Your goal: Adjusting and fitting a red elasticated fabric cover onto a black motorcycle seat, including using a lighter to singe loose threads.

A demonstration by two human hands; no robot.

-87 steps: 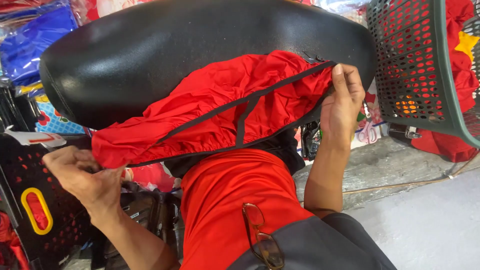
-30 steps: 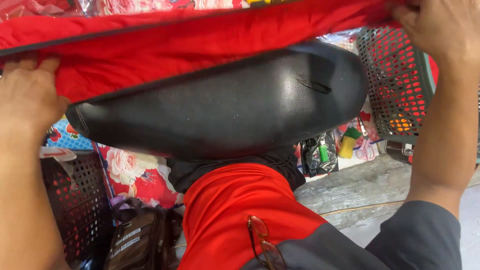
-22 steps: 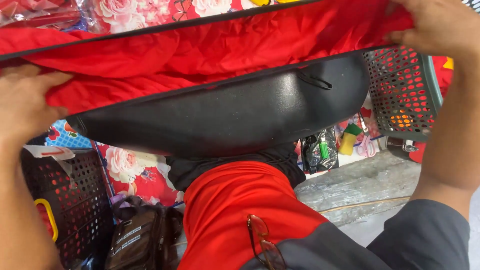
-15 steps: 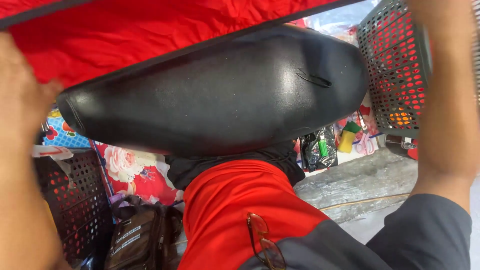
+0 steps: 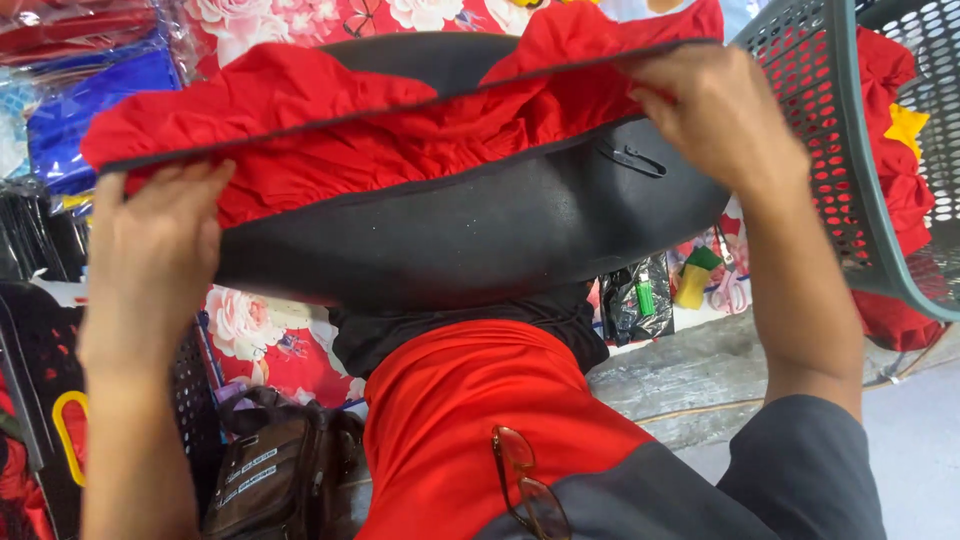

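Seat cover: the red seat cover (image 5: 400, 150) with dark piping lies bunched over the upper half of the black motorcycle seat (image 5: 470, 235), draped across its top and far side. Half a second ago it was lifted clear above the seat; now it is down on it, so the fitting looks begun, not finished.
Change in coverage: the near flank of the seat and a dark patch at the far top edge show bare; the cover's near hem runs across the seat's middle.
Left hand: the left hand (image 5: 160, 265) is closed on the cover's left hem, fingers on top of the fabric, at the seat's left end.
Right hand: the right hand (image 5: 715, 125) grips the right hem, fingers curled over the piping, near the seat's right end and just above a small strap on its side.
Edges: both ends of the seat are uncovered beyond the hem, and the fabric between the hands is slack and wrinkled.
Room right: a grey-green perforated basket (image 5: 850, 170) holding red cloth stands just beside the right hand, leaving little space.
Room left: blue and red wrapped goods (image 5: 80, 95) sit beyond the left hand, with more space.
Below: a black bag (image 5: 270, 470) and floral cloth (image 5: 260, 330) lie under the seat, well apart from the hands.
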